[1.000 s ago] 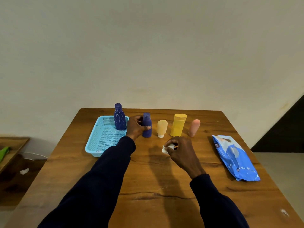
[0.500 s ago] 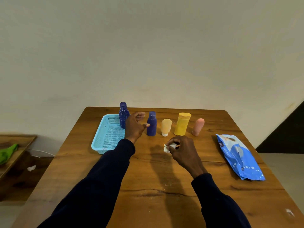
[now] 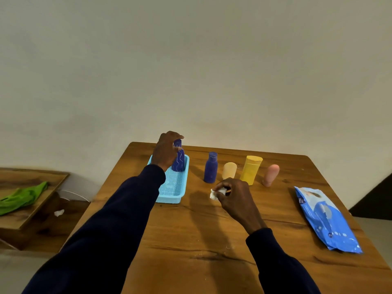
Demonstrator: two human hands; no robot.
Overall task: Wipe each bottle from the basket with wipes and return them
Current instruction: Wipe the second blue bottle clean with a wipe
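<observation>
A light blue basket (image 3: 172,200) sits on the wooden table's far left, with a dark blue bottle with wavy lines (image 3: 179,163) upright inside it. My left hand (image 3: 164,151) curls round that bottle's neck and cap. To the right, in a row on the table, stand a plain dark blue bottle (image 3: 210,168), a pale orange bottle (image 3: 229,170), a yellow bottle (image 3: 251,169) and a pink bottle (image 3: 271,175). My right hand (image 3: 235,198) pinches a crumpled white wipe (image 3: 214,194) just in front of the pale orange bottle.
A blue pack of wipes (image 3: 324,217) lies near the table's right edge. Left of the table, a low wooden shelf (image 3: 31,219) holds a green cloth (image 3: 21,197), and a white scrap (image 3: 59,212) lies below. A plain wall stands behind.
My left hand let go of the plain blue bottle, which stays on the table, and moved left to the wavy bottle in the basket. My right hand kept the wipe.
</observation>
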